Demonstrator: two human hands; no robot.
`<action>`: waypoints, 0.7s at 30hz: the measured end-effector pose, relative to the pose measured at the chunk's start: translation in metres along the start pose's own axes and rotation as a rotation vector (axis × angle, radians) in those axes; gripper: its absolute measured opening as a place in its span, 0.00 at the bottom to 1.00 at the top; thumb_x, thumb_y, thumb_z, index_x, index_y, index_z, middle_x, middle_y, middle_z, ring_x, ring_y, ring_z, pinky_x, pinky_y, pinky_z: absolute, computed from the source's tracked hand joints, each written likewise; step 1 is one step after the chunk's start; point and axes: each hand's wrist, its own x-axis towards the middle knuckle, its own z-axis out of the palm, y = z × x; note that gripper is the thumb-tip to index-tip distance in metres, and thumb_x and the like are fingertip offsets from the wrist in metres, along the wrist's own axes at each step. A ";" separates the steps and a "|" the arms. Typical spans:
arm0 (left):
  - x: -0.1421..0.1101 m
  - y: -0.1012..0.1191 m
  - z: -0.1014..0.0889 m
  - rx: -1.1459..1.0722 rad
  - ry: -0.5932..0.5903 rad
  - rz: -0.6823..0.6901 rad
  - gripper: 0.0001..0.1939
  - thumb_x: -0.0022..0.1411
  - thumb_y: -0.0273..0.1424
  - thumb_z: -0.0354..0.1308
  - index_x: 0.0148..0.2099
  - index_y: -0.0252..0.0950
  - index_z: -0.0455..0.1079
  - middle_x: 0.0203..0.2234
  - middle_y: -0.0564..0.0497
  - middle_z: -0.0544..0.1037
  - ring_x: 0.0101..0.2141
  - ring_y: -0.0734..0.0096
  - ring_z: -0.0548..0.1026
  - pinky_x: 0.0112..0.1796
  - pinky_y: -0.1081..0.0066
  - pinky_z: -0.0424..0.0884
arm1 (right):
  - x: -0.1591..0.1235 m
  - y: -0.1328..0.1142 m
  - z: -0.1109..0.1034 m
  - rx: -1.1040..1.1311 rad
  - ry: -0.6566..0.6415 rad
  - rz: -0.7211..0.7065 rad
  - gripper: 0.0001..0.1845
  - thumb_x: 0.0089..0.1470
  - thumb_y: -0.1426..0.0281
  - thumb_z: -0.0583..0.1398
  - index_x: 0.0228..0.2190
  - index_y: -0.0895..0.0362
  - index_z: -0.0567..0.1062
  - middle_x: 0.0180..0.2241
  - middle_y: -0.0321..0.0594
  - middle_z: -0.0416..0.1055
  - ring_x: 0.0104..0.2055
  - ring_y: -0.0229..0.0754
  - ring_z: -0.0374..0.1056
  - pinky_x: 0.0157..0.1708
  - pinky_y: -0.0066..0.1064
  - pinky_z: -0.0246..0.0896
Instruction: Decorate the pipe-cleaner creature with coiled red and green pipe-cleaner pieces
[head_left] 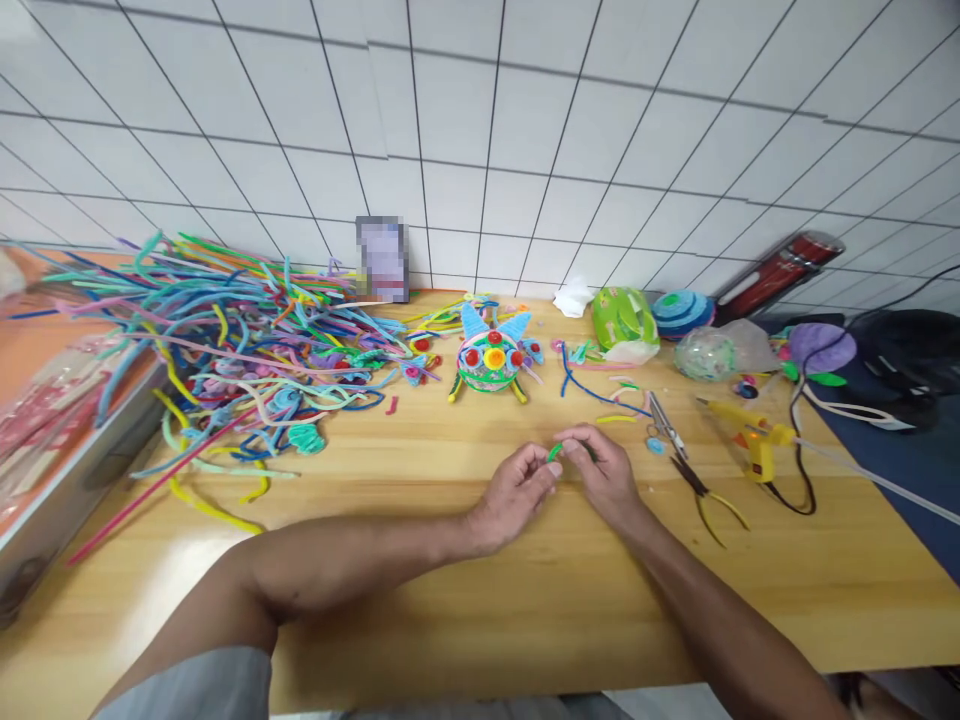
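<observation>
Both hands meet over the wooden table, fingers pinched around a short green pipe cleaner (554, 452). My left hand (517, 495) grips it from the left, thumb and fingertips together. From the other side my right hand (602, 475) closes on its upper end, with the fingers curled. Just beyond them stands a colourful craft figure (491, 355) with blue pointed ears, red and yellow round pieces and yellow-tipped legs. Short yellow and green pipe cleaner bits (616, 419) lie near my right hand.
A large heap of pipe cleaners (247, 330) spreads across the left. To the right lie scissors (667, 425), yellow-handled pliers (709, 495) and a yellow glue gun (754, 440) with its cord. Along the wall are a phone (383, 260), a green packet (625, 320) and a red flask (787, 275).
</observation>
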 end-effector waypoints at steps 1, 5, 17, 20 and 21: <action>0.001 -0.001 0.000 0.018 0.002 0.003 0.28 0.62 0.59 0.62 0.36 0.37 0.64 0.22 0.60 0.65 0.20 0.80 0.60 0.22 0.75 0.57 | 0.000 -0.001 0.001 0.007 0.015 0.000 0.12 0.67 0.61 0.60 0.39 0.52 0.82 0.32 0.37 0.81 0.35 0.42 0.77 0.38 0.33 0.70; 0.005 0.001 0.000 0.001 0.037 -0.048 0.30 0.56 0.60 0.64 0.34 0.38 0.64 0.24 0.58 0.71 0.18 0.80 0.61 0.20 0.74 0.57 | 0.004 -0.008 0.001 0.053 0.040 0.067 0.13 0.64 0.58 0.62 0.40 0.52 0.83 0.31 0.38 0.82 0.35 0.44 0.78 0.40 0.35 0.71; -0.008 0.034 -0.022 0.115 0.131 -0.006 0.26 0.54 0.54 0.68 0.34 0.34 0.76 0.29 0.51 0.81 0.18 0.81 0.64 0.21 0.74 0.59 | 0.024 -0.039 -0.016 0.269 0.079 0.190 0.21 0.62 0.50 0.62 0.42 0.53 0.82 0.36 0.40 0.82 0.40 0.45 0.78 0.45 0.38 0.72; -0.017 0.032 -0.036 0.284 0.154 0.058 0.22 0.60 0.50 0.65 0.33 0.34 0.78 0.19 0.56 0.72 0.19 0.78 0.62 0.23 0.74 0.58 | 0.019 -0.050 -0.007 0.131 -0.064 0.105 0.14 0.61 0.57 0.65 0.42 0.53 0.82 0.38 0.40 0.83 0.41 0.43 0.78 0.44 0.35 0.70; -0.019 0.030 -0.041 0.338 0.163 0.094 0.20 0.61 0.49 0.64 0.33 0.35 0.79 0.18 0.57 0.70 0.20 0.78 0.62 0.24 0.74 0.58 | 0.017 -0.053 -0.002 0.076 -0.118 0.069 0.11 0.60 0.60 0.66 0.40 0.53 0.83 0.37 0.39 0.83 0.39 0.43 0.77 0.42 0.34 0.69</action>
